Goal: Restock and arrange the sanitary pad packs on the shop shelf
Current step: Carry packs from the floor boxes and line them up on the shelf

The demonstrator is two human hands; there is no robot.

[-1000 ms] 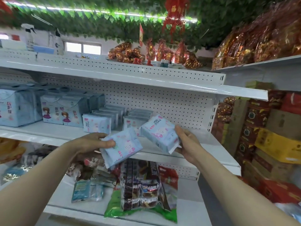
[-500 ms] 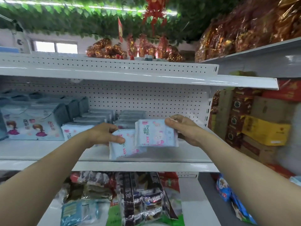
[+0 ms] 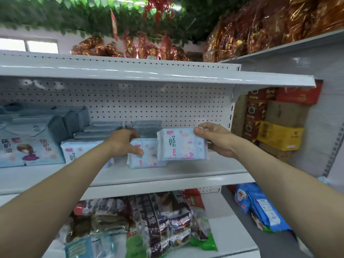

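Pale-blue pad packs [image 3: 181, 144], two held, left hand [image 3: 124, 142] gripping one, right hand [image 3: 216, 139] pinching other

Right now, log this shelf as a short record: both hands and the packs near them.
left hand: grips top of left pack
left pack: upright on shelf
right hand: holds right pack by its right end
right pack: upright, overlapping left pack's right edge; shelf contact unclear
neighbour pack: left of left hand, same print
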